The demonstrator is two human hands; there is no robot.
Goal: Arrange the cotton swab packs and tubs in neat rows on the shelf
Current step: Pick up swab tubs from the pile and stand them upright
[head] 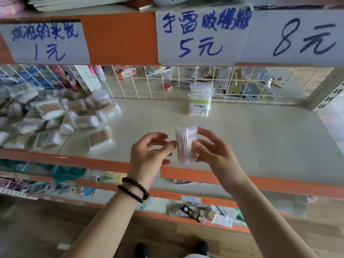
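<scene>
Right hand (210, 148): thumb and fingers curled round a clear plastic pack of pink-stemmed cotton swabs (186, 144), gripping its right side; the pack is held upright above the near edge of the cream shelf board (260, 138).

Left hand (149, 151): fingers loosely curled and spread apart, index fingertip touching or just beside the pack's left edge; whether it bears any weight cannot be told. Two black bead bracelets (134, 191) sit on the left wrist.

Far centre of the shelf: two clear zip packs of white cotton swabs with green labels (200, 101), standing upright one behind the other, near the white wire mesh back panel (149, 84).

Left of the shelf: a loose heap of cotton swab packs and round tubs (55, 116), mostly wooden-stemmed, lying at mixed angles; one flat pack of wooden-stemmed swabs (100, 138) lies apart at the heap's near right edge.

Orange shelf rail above: three white handwritten paper price signs (202, 36), reading 1, 5 and 8 yuan from left to right.

Lower shelf: a small white tag marked 7 yuan (191, 199).
</scene>
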